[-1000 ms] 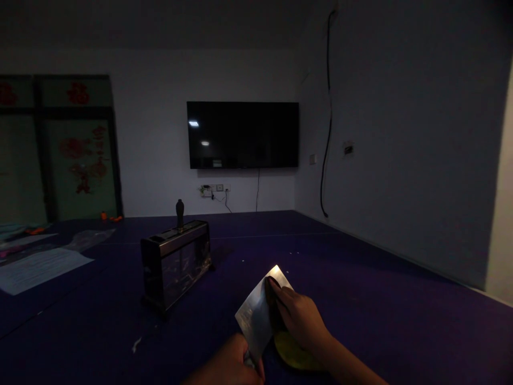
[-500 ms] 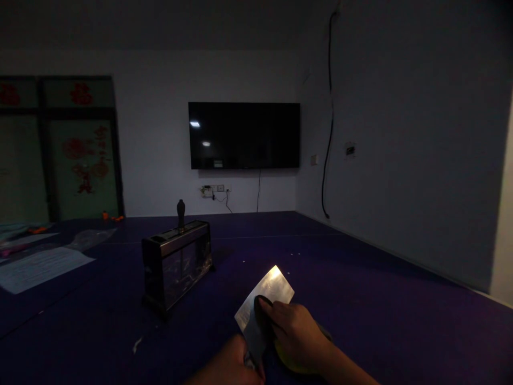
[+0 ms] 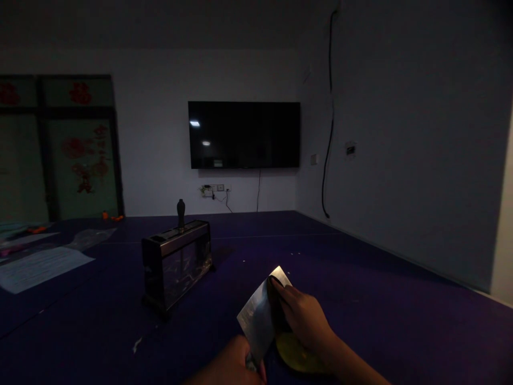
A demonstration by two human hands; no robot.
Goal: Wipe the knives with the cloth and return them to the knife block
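Observation:
My left hand [image 3: 236,361] is closed around the handle end of a cleaver [image 3: 256,321], whose broad shiny blade tilts up and away. Pressed to the blade's right side is a dark cloth [image 3: 276,307], pinched under the fingers of my right hand [image 3: 306,321]. A yellow-green piece [image 3: 298,355] hangs below that hand; whether it belongs to the cloth I cannot tell. Left of the hands stands a knife block [image 3: 184,267] with a dark frame and clear sides. One dark handle [image 3: 181,214] sticks up from its top.
The purple tabletop [image 3: 380,299] bears small white scraps. Printed paper [image 3: 44,267] and clear plastic [image 3: 90,238] lie at the left, with small orange items [image 3: 105,215] farther back. A television [image 3: 244,136] hangs on the far wall, and a black cable [image 3: 330,133] hangs at the right.
My right hand has slid the cloth up the blade towards its far right corner, and more of the yellow-green piece shows. My left hand and the cleaver have barely shifted.

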